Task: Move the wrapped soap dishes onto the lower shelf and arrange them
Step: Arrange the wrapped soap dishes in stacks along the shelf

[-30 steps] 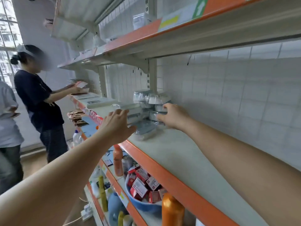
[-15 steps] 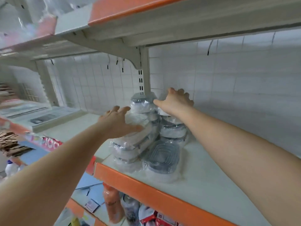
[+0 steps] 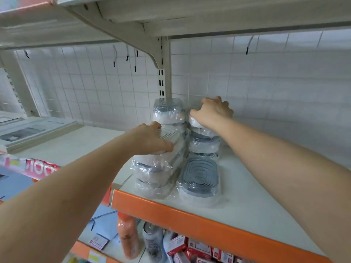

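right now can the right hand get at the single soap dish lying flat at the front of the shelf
Probably yes. The flat soap dish lies uncovered near the shelf edge, under the right forearm. The right hand is on the rear stack, so it would only need to draw back.

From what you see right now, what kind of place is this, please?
Most likely a shop aisle during stocking: metal shelving with an orange front strip, stacks of wrapped soap dishes, and bottles and small red boxes on the shelf below.

Bare shelf [image 3: 247,196] right of the wrapped soap dishes [image 3: 199,179] lies open; upright post [image 3: 167,80] blocks behind.
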`<state>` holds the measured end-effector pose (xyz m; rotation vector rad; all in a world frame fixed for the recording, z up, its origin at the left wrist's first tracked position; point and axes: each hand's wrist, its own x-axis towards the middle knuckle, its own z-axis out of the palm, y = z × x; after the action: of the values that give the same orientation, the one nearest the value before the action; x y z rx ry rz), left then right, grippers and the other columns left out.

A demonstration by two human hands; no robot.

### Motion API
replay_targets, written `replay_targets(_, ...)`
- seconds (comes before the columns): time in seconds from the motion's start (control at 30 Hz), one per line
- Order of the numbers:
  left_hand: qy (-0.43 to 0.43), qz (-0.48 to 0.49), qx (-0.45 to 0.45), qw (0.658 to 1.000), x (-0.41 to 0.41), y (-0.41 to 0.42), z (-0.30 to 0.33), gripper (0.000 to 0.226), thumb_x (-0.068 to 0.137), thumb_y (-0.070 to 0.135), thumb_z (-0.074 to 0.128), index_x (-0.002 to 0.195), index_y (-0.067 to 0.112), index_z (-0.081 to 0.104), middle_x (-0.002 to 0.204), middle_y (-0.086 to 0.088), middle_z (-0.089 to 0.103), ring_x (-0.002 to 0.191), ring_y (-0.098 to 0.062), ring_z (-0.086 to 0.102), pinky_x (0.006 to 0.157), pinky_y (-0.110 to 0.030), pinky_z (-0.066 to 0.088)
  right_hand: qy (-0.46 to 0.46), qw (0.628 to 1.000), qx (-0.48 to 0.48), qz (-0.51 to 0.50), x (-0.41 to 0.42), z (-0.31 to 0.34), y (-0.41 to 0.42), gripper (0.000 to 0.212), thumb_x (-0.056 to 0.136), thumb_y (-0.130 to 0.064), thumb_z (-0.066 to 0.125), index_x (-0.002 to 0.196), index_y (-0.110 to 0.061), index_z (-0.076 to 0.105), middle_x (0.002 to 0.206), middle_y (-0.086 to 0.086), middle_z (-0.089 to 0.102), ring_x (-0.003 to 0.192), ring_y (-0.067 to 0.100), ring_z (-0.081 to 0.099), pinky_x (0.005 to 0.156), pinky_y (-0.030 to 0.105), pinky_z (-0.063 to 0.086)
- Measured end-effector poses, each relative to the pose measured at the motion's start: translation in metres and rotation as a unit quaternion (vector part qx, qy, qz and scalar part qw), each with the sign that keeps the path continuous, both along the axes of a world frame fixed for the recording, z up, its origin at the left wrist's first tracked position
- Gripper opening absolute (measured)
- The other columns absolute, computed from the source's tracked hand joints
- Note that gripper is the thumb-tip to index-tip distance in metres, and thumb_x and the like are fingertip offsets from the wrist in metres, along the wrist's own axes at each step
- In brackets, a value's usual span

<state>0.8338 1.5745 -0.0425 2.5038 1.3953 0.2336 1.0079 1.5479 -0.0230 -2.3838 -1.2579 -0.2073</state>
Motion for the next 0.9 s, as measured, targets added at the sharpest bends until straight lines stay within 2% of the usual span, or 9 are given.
replay_targets(0.1, -0.025, 0.009, 0.001, 1.0, -0.003, -0.005, 0.008, 0.073, 0.077, 0.048, 0.064, 0.14, 0.026, 0.034, 0.135, -0.008, 0.043, 0.122, -0.026, 0.041, 0.084, -0.028, 0.033, -0.008, 1.0, 0.018, 0.002, -0.002, 0.0, -0.01, 0.052, 0.088, -0.051, 0.046, 0.125, -0.014, 0.051, 0.127, 0.012, 0.044, 0.119, 0.033, 0.04, 0.092, 0.039, 0.036)
replay_targets(0.23, -0.031, 0.001, -0.005, 0.999, -0.004, -0.022, 0.018, 0.069, 0.076, 0.046, 0.065, 0.137, 0.029, 0.039, 0.125, -0.005, 0.044, 0.103, -0.02, 0.037, 0.082, -0.028, 0.033, -0.015, 0.999, 0.044, 0.002, 0.0, 0.002, -0.028, 0.052, 0.087, -0.049, 0.048, 0.127, -0.016, 0.051, 0.129, 0.012, 0.044, 0.119, 0.034, 0.04, 0.092, 0.04, 0.035)
replay_targets(0.4, -0.048, 0.0, 0.016, 0.999, 0.002, -0.051, 0.018, 0.071, 0.076, 0.045, 0.066, 0.139, 0.029, 0.037, 0.134, -0.006, 0.044, 0.119, -0.024, 0.041, 0.083, -0.028, 0.033, -0.013, 0.996, 0.086, 0.0, 0.005, -0.003, -0.058, 0.048, 0.088, -0.046, 0.048, 0.126, -0.017, 0.052, 0.127, 0.012, 0.046, 0.118, 0.034, 0.041, 0.089, 0.039, 0.035)
replay_targets(0.57, -0.075, -0.006, 0.058, 0.995, 0.039, -0.095, 0.021, 0.075, 0.077, 0.046, 0.066, 0.141, 0.025, 0.035, 0.137, -0.008, 0.044, 0.122, -0.027, 0.043, 0.089, -0.03, 0.035, -0.001, 0.996, 0.094, -0.008, 0.034, -0.001, -0.117, 0.047, 0.088, -0.043, 0.049, 0.128, -0.019, 0.051, 0.13, 0.011, 0.043, 0.12, 0.033, 0.039, 0.091, 0.038, 0.034)
replay_targets(0.77, -0.105, -0.016, 0.088, 0.99, 0.124, -0.175, 0.009, 0.076, 0.077, 0.049, 0.063, 0.142, 0.026, 0.03, 0.138, -0.012, 0.041, 0.124, -0.032, 0.041, 0.097, -0.037, 0.037, 0.001, 0.996, 0.082, -0.045, 0.107, -0.014, -0.23, 0.046, 0.088, -0.042, 0.048, 0.13, -0.023, 0.048, 0.132, 0.008, 0.041, 0.119, 0.032, 0.038, 0.09, 0.036, 0.032)
replay_targets(0.9, -0.099, -0.064, 0.076, 0.99, 0.195, -0.244, -0.005, 0.076, 0.077, 0.05, 0.061, 0.142, 0.024, 0.03, 0.136, -0.012, 0.042, 0.122, -0.034, 0.044, 0.095, -0.038, 0.038, 0.018, 0.993, 0.076, -0.083, 0.163, -0.029, -0.321, 0.048, 0.088, -0.046, 0.049, 0.132, -0.028, 0.048, 0.132, 0.005, 0.041, 0.118, 0.029, 0.039, 0.084, 0.034, 0.03)
